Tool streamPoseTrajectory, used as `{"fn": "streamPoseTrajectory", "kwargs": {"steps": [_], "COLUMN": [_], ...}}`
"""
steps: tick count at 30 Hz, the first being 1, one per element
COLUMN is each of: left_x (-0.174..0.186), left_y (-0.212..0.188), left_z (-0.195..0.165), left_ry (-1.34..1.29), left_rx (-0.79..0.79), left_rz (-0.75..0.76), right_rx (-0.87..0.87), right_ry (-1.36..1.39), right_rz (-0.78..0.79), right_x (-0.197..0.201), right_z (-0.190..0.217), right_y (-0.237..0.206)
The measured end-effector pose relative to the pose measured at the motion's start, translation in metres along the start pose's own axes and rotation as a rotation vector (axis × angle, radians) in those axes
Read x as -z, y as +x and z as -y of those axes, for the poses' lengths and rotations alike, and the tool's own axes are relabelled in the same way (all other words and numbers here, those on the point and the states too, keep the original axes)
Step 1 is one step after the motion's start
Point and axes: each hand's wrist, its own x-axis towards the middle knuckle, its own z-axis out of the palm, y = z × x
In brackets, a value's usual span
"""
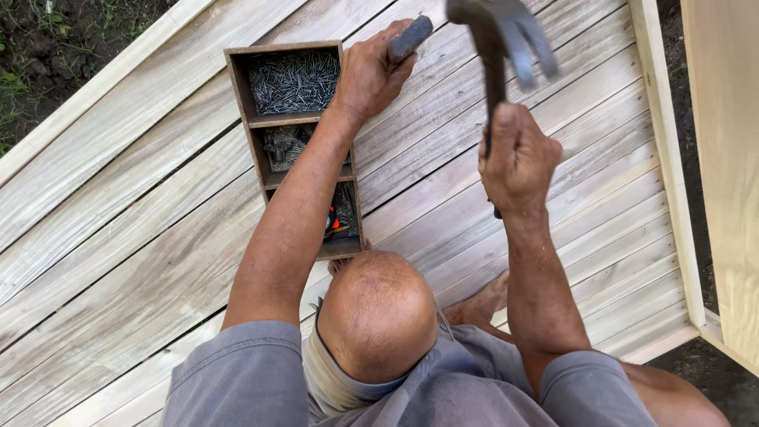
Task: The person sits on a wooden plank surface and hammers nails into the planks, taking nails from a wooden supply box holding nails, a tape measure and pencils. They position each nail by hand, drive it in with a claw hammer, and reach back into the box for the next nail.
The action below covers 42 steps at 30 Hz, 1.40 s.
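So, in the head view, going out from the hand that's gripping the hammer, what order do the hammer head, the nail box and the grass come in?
From the right hand:
1. Hammer head, raised just above it.
2. Wooden nail box, left of it on the planks.
3. Grass, at the far left edge.

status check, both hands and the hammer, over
Right hand gripping claw hammer, raised. Left hand on plank, holding a grey tool. Nail box under left forearm.

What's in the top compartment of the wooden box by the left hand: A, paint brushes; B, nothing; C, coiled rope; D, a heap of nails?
D: the box's top compartment holds a heap of thin dark nails, next to the left hand.
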Motion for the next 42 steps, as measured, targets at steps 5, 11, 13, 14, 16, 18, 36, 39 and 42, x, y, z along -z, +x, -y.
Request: {"fn": "streamPoseTrajectory", "kwargs": {"steps": [5, 11, 13, 14, 16, 18, 36, 39, 42], "left_x": [-0.006, -0.004, -0.002, 0.000, 0.002, -0.001, 0.001, 0.003, -0.009], "left_y": [-0.001, -0.003, -0.004, -0.004, -0.006, -0.004, -0.002, -0.001, 0.004], "left_z": [0.000, -0.007, -0.009, -0.008, -0.010, -0.012, -0.005, -0.007, -0.002], "left_ry": [-0.026, 0.017, 0.020, 0.030, 0.003, -0.003, 0.009, 0.012, -0.080], "left_rx": [-0.086, -0.145, -0.230, -0.254, -0.136, -0.083, -0.063, 0.024, -0.006], "left_rz": [-0.050, -0.083, -0.129, -0.139, -0.057, -0.034, -0.031, -0.012, -0.075], "right_rx": [0.072, -0.059, -0.071, -0.013, 0.001, -0.021, -0.064, -0.368, -0.152], "right_ry": [0.322, -0.265, -0.283, -0.213, -0.012, 0.231, -0.408, -0.309, -0.357], "right_rz": [-0.231, -0.111, -0.133, -0.181, -0.256, -0.341, -0.144, -0.005, -0.109], "right_x": [-0.021, -0.061, -0.054, -0.051, -0.049, -0.051, -0.090, -0.087, -0.085], "right_z": [-0.065, -0.127, -0.125, -0.120, -0.110, -0.108, -0.153, -0.156, -0.149], "right_y": [-0.033, -0.007, -0.006, -0.010, -0.033, -0.037, -0.006, -0.020, -0.052]}}
